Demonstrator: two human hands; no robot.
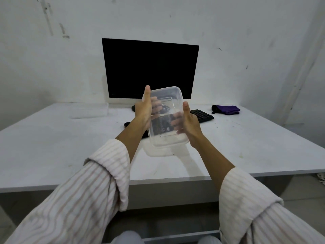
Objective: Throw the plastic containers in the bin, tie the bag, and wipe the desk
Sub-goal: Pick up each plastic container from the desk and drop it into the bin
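Clear plastic, the container [164, 117] hangs tilted above the desk [52, 148], gripped at both sides: the left hand [143, 110] and the right hand [189, 123] each set a thumb on its near face and curl fingers behind it. Just past the grip lies a black keyboard [202, 115], behind it a dark monitor [149, 69]; a purple cloth [226, 109] sits far right.

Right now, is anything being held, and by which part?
A clear plastic container, gripped by its two long sides: left hand and right hand, thumbs on the near face, fingers behind.
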